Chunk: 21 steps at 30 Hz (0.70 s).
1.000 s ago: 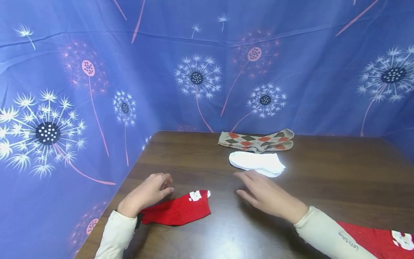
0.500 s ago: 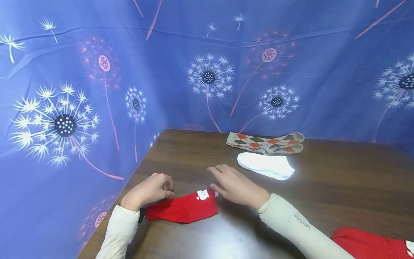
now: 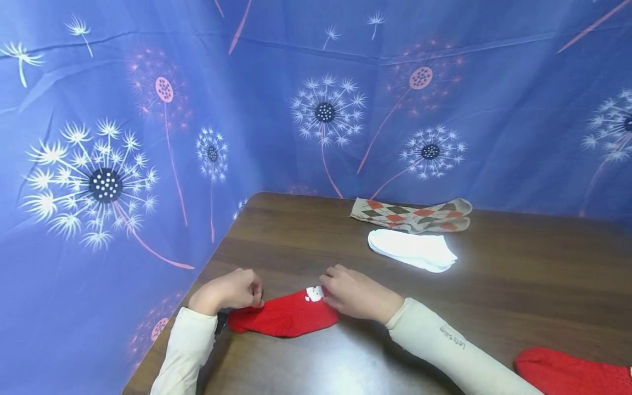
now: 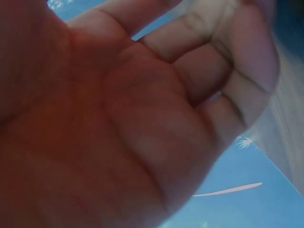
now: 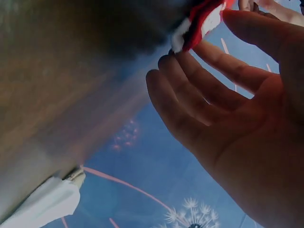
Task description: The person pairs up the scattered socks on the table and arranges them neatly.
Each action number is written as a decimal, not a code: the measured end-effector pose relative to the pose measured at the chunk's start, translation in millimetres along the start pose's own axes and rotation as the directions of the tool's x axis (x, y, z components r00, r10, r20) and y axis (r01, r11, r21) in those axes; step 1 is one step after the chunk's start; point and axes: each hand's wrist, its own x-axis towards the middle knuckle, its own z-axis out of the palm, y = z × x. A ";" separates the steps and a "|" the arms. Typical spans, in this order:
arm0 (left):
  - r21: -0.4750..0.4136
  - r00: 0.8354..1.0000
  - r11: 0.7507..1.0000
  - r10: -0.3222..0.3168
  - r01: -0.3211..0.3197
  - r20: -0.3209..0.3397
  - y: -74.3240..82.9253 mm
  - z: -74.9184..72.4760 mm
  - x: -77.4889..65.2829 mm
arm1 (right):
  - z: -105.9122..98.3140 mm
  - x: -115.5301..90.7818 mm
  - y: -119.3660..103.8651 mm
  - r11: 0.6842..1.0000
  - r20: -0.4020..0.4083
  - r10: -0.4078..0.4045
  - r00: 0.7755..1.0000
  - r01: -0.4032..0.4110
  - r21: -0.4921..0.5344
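A red sock [image 3: 283, 315] with a white animal-like figure near its cuff lies flat on the brown table in front of me. My left hand [image 3: 232, 291] bends over its toe-side end, thumb and fingertips pinching the upper edge. At the cuff, my right hand [image 3: 362, 293] pinches the sock beside the white figure. The right wrist view has the red and white cuff [image 5: 209, 21] between thumb and fingers, the other fingers fairly straight. In the left wrist view the palm and curled fingers [image 4: 204, 71] fill the picture, and the sock is hidden.
Folded white socks [image 3: 412, 249] lie farther back, right of centre. Behind them, near the far edge, rest argyle socks [image 3: 412, 215]. Another red sock [image 3: 568, 367] is at the lower right, beside my right sleeve. A blue dandelion-print cloth [image 3: 276, 82] hangs behind and left of the table [image 3: 494, 307].
My right hand has come left from near the white socks to the red sock's cuff and now pinches it. The left fingers have closed down onto the sock's other end. The head view has shifted slightly.
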 end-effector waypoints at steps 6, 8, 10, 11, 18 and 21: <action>0.001 0.998 0.998 -0.056 0.056 0.037 6.3 2.8 1.4 | 1.0 -3.6 0.3 0.999 0.013 -0.012 1.000 0.012 -0.035; 0.006 0.998 0.999 -0.054 0.053 0.032 6.1 2.8 1.0 | 1.3 -3.3 0.0 0.999 0.010 -0.003 1.000 0.004 -0.040; 0.012 0.999 0.999 -0.049 0.049 0.016 6.1 3.2 1.7 | 1.3 -3.6 0.4 0.999 0.014 0.007 1.000 -0.007 -0.036; 0.019 0.999 0.999 -0.050 0.050 0.009 6.2 3.6 2.1 | 1.0 -3.7 0.6 0.999 0.014 0.008 1.000 -0.008 -0.037; 0.030 0.998 0.997 -0.067 0.068 -0.019 7.7 7.3 2.2 | -0.5 -7.2 3.4 0.999 -0.017 -0.015 1.000 0.014 -0.052; 0.047 0.999 0.999 -0.024 0.027 -0.046 7.3 6.5 3.4 | -1.7 -8.9 5.7 1.000 -0.019 0.000 1.000 0.000 -0.003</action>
